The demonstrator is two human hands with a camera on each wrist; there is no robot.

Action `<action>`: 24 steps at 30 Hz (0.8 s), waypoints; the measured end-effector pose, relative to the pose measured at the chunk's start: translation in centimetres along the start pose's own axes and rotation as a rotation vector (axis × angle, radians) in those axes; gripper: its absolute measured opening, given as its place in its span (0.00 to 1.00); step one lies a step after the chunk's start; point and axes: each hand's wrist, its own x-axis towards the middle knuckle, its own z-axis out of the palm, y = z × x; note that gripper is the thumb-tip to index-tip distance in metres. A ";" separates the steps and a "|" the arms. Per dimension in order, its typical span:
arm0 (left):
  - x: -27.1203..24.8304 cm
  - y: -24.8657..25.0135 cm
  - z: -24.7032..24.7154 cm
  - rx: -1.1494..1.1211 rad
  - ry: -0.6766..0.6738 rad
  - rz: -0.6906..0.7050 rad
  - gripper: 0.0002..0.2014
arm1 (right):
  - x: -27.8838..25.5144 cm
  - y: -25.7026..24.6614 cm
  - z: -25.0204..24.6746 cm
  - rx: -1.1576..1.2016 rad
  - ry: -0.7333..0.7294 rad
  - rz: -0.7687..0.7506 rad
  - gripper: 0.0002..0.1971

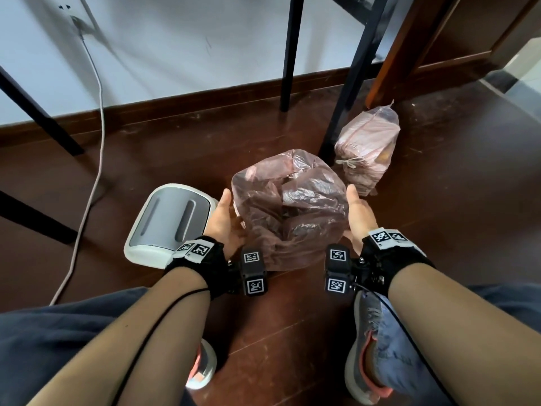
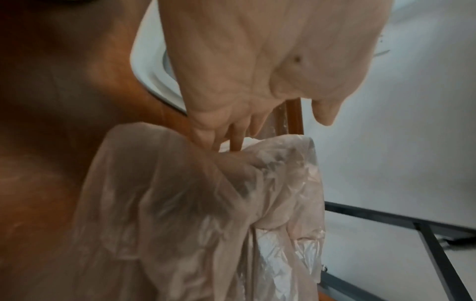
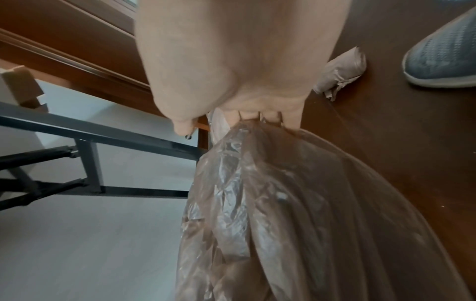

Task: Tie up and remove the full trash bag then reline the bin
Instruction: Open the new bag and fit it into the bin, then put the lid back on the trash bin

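Note:
A new pinkish see-through bag point(image 1: 292, 206) is draped over the bin, which it hides completely. My left hand point(image 1: 231, 215) lies flat against the bag's left side, thumb up. In the left wrist view the left hand point(image 2: 257, 97) has straight fingers point(image 2: 235, 140) touching the bag's point(image 2: 180, 203) folded edge. My right hand point(image 1: 355, 213) presses on the right side. In the right wrist view the right hand point(image 3: 239, 97) has its fingertips hidden behind the plastic point(image 3: 296, 203). The tied full bag point(image 1: 366, 148) point(image 3: 340, 75) stands on the floor behind, at the right.
The bin's white and grey lid point(image 1: 167, 224) point(image 2: 152, 67) lies on the dark wooden floor just left of my left hand. Black table legs point(image 1: 345, 98) stand right behind the bin. A white cable point(image 1: 99, 112) trails down the wall at the left. My shoes point(image 1: 369, 347) are close below.

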 end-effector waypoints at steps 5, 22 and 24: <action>1.0 -0.9 -0.7 -0.044 -0.115 -0.176 0.44 | 0.4 0.9 0.0 0.172 -0.218 0.226 0.42; 3.1 0.4 1.2 0.174 0.267 0.157 0.38 | -2.6 -6.2 4.8 -0.146 -0.368 -0.239 0.21; 2.4 0.0 1.9 0.244 0.238 0.187 0.23 | -2.1 -5.6 5.4 -0.202 -0.510 -0.045 0.31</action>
